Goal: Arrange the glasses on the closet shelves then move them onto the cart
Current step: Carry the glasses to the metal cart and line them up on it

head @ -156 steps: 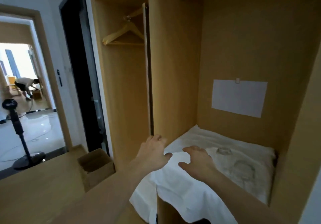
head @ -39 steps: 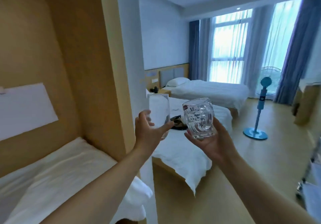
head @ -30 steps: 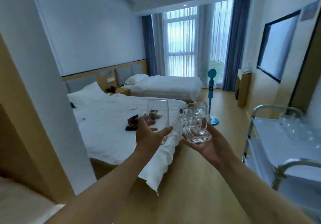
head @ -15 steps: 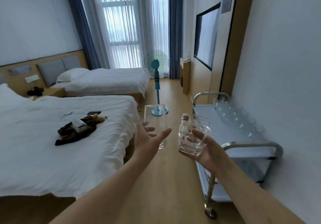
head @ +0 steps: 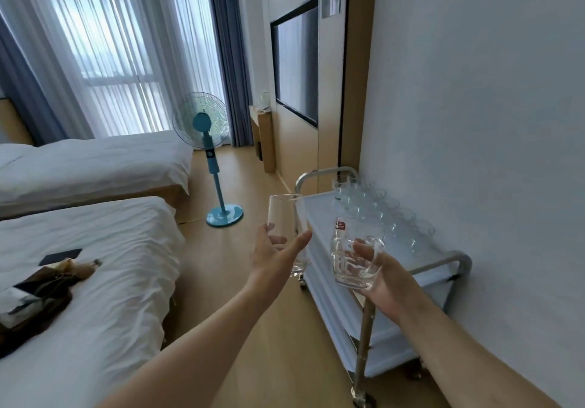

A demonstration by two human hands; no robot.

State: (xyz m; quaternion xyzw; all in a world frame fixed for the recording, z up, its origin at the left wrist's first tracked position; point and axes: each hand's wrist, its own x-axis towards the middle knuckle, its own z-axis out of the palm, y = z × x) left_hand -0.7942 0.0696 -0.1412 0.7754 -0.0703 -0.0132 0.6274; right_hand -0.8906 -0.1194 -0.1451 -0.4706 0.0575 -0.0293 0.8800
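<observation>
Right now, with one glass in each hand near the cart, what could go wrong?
1. The right hand grips the chunky clear mug low, under its base and side; it may tip as it is set down.
2. The clear glasses crowd the wall side of the white metal cart; a new one could knock them.
3. The left hand holds the tall smooth tumbler near the mug; they may clink.

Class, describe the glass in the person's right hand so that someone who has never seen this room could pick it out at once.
Find the white cart against the right-hand wall, with rows of clear glasses along its top. Just in front of it the right hand holds up the mug-like glass. Unlike the tall smooth glass in the left hand, it is squat, patterned and carries a small red sticker.
</observation>
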